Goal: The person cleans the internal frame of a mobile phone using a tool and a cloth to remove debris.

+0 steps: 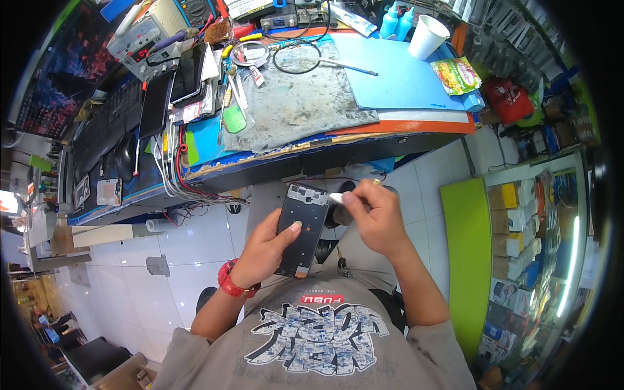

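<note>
My left hand (261, 252), with a red watch (235, 278) on its wrist, is closed around a dark phone frame (305, 213). The thumb lies across the frame's inner face, where small light dots and a silvery section at the top end show. My right hand (378, 221) pinches a small white piece (335, 197) close to the frame's upper right edge. Most of that piece is hidden by the fingers, so its kind is unclear. Whether it touches the frame, I cannot tell. Both hands are above my lap, in front of the bench.
Ahead stands a workbench with a stained grey mat (286, 97) and a blue sheet (396, 78). A white cup (429, 36) sits at its back right. Phones (156, 103), cables (174, 170) and tools crowd the left. A glass display case (526, 253) is at right.
</note>
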`<act>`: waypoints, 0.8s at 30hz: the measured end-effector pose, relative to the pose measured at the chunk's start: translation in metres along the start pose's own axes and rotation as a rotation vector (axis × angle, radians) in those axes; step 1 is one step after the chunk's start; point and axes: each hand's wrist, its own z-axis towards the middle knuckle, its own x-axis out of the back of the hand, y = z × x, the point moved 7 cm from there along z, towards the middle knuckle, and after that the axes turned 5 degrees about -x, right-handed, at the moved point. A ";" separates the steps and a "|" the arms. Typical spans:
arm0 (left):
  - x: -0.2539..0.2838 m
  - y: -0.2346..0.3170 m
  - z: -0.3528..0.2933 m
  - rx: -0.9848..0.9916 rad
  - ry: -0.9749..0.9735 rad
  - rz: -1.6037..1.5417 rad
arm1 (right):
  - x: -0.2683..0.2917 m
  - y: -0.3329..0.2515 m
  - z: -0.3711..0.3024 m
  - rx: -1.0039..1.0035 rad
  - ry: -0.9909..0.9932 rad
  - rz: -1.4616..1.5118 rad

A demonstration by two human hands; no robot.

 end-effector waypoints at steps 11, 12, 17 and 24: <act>-0.009 0.010 0.017 -0.108 0.000 0.089 | 0.004 -0.010 0.008 0.048 0.049 0.032; -0.008 0.012 0.019 -0.149 0.005 0.069 | -0.004 -0.004 0.000 0.099 -0.038 -0.021; -0.006 0.006 0.022 -0.158 0.008 0.010 | 0.008 -0.012 0.013 0.038 0.009 0.095; -0.006 0.014 0.031 -0.252 0.018 0.086 | -0.001 -0.014 0.011 0.133 -0.119 0.022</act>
